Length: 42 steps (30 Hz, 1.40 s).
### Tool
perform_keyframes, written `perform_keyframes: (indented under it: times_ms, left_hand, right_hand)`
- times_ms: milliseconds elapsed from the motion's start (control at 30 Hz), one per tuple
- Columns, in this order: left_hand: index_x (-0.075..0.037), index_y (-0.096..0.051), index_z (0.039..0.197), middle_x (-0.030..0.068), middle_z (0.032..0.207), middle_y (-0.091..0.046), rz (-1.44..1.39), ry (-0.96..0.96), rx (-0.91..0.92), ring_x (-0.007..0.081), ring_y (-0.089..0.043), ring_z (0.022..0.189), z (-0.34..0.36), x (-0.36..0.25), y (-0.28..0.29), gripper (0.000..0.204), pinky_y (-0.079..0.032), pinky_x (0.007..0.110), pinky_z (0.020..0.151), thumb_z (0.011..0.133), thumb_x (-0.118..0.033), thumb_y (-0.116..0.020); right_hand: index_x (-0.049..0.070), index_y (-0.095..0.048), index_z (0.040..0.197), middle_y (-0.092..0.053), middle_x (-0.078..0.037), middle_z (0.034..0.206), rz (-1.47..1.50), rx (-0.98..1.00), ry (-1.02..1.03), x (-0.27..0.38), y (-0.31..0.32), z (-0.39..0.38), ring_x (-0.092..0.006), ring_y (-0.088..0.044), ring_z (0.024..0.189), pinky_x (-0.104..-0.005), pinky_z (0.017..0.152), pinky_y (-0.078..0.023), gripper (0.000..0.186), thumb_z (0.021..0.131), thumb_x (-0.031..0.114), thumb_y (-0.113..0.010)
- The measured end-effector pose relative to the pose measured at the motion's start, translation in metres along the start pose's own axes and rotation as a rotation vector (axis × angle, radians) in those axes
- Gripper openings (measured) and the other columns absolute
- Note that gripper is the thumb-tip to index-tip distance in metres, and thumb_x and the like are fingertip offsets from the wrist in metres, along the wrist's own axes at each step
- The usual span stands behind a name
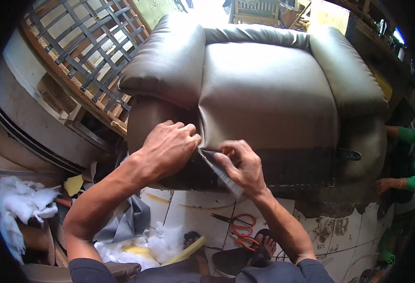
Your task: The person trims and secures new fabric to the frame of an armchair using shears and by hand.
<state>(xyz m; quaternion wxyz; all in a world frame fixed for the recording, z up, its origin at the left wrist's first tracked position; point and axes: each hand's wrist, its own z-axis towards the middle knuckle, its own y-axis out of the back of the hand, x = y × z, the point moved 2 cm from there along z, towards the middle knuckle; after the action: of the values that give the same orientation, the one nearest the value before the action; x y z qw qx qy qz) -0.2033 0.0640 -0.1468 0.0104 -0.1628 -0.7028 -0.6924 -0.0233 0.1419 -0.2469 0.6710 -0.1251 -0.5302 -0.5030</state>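
A large brown leather-like armchair (268, 85) stands in front of me, with padded arms on both sides. My left hand (172, 146) is closed, its fingers curled at the loose left edge of the chair's upholstery cover (209, 125). Just to its right, my right hand (241, 165) pinches the same cover near its lower left corner. From there a grey strip of the cover's underside (222, 174) hangs beneath my right fingers. My left fingertips are partly hidden in the dark gap between seat and arm.
Red-handled scissors (243, 227) lie on the tiled floor by my feet. White stuffing (23, 198) and grey fabric (129, 219) are at the left. A wooden frame with woven straps (87, 52) leans behind. At the right are another person's hands (387, 185) with green cuffs.
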Motion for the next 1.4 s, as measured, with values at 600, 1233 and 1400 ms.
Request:
perform_keyframes:
  times_ms: [600,1233,1400]
  left_hand:
    - [0.002,-0.055,0.121,0.0185,0.106,-0.069,-0.102,-0.165,0.343,0.0362,-0.069,0.103,0.056,0.019,-0.019,0.040,-0.058,0.047,0.084,0.085,-0.007,-0.072]
    - [0.001,-0.067,0.101,0.0203,0.094,-0.070,-0.113,0.077,0.304,0.0371,-0.072,0.093,0.056,0.014,-0.033,0.016,-0.059,0.046,0.081,0.088,-0.007,-0.065]
    - [-0.004,-0.070,0.100,0.0180,0.091,-0.074,0.066,-0.038,0.428,0.0347,-0.073,0.091,0.061,0.020,-0.044,0.016,-0.059,0.043,0.081,0.085,-0.010,-0.069]
  right_hand:
    - [0.000,-0.059,0.117,-0.053,-0.013,0.093,-0.595,-0.219,0.373,-0.042,-0.064,0.018,-0.0279,-0.058,0.088,-0.0387,0.075,-0.052,0.034,0.082,0.000,-0.059]
    - [0.005,-0.060,0.091,-0.052,-0.009,0.088,-0.509,-0.267,0.443,-0.044,-0.059,0.021,-0.0245,-0.058,0.078,-0.0364,0.069,-0.052,0.011,0.081,0.002,-0.065]
    - [0.004,-0.065,0.102,-0.052,-0.008,0.089,-0.586,-0.223,0.469,-0.047,-0.068,0.020,-0.0244,-0.058,0.084,-0.0377,0.072,-0.050,0.022,0.080,0.004,-0.064]
